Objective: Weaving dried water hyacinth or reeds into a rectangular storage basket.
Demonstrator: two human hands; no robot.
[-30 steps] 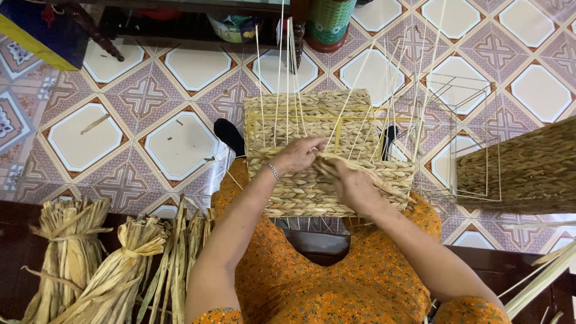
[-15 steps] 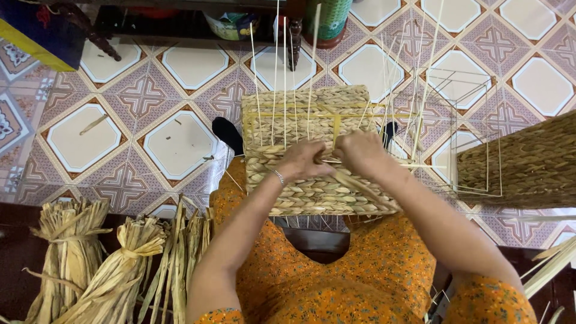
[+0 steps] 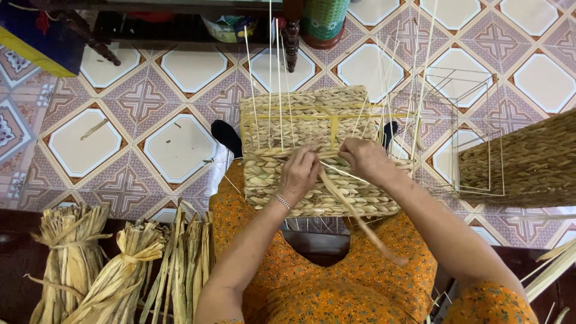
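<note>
While the person sits with an orange patterned dress [image 3: 336, 288] filling the near edge of view, both forearms reach forward to a half-woven basket [image 3: 312, 150] resting on the lap. Near the left elbow, bundles of dried straw [image 3: 102, 270] stand tied and crowd that side, so little room is left there. By the right elbow, a few pale reeds [image 3: 552, 270] poke in from the corner.

The left hand [image 3: 298, 174] lies on the woven face of the basket, fingers curled around a flat straw strand [image 3: 354, 213] that trails back toward the lap. The right hand [image 3: 365, 159] sits just beside it, pinching the same strand where it meets the weave. The two hands are close together but not touching.

The basket is boxy, its lower part thick braided rows of tan straw, with a yellow band across the upper part. Thin pale ribs [image 3: 279, 78] stand up from it.

Beyond the right hand, a bare wire frame [image 3: 474, 132] stands on the tiled floor [image 3: 150, 108], and a finished woven basket [image 3: 528, 162] juts in from the right edge. Beyond the left hand the tiles lie open. Farthest off, dark furniture legs [image 3: 291, 36] line the top edge.
</note>
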